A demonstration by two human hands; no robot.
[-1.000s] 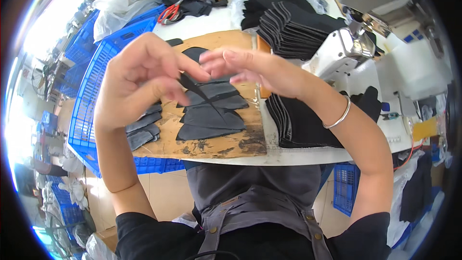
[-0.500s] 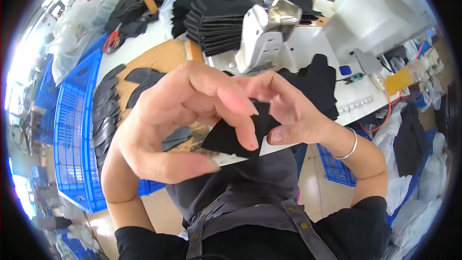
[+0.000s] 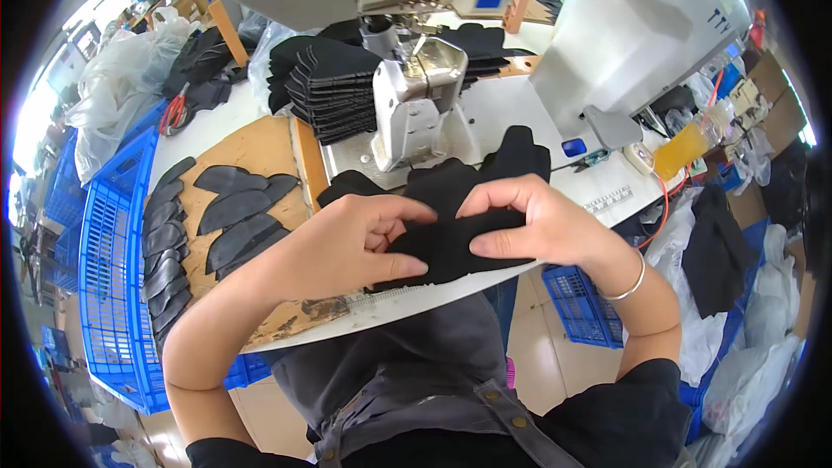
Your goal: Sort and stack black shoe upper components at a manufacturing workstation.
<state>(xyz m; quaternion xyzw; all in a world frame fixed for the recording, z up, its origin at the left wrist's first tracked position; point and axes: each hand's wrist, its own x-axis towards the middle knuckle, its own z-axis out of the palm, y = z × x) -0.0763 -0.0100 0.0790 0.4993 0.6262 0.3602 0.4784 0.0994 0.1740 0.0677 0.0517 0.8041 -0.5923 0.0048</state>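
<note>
A dark black fabric piece [image 3: 446, 247] with an uneven outline lies across the front of the white sewing table, before the machine's presser area. My left hand [image 3: 368, 243] grips its left part, with curled fingers and the thumb lying along the cloth. On its right part my right hand [image 3: 542, 221] has hold, forefinger and thumb bent toward each other over the fabric. Just beyond the cloth stands the white and metal sewing machine head [image 3: 416, 108]. Whether a second layer lies under the fabric, I cannot tell.
Black leather-like cut pieces [image 3: 238, 208] lie on a tan board [image 3: 269, 147] at left, beside a blue crate [image 3: 113, 269]. A stack of black pieces [image 3: 325, 87] is behind the machine's left side. Red-handled scissors [image 3: 176, 113] lie farther left; a yellow bottle [image 3: 680, 156] stands right.
Both hands have gone down from close to the camera onto the table, with the black fabric. The view has shifted, showing more of the machine.
</note>
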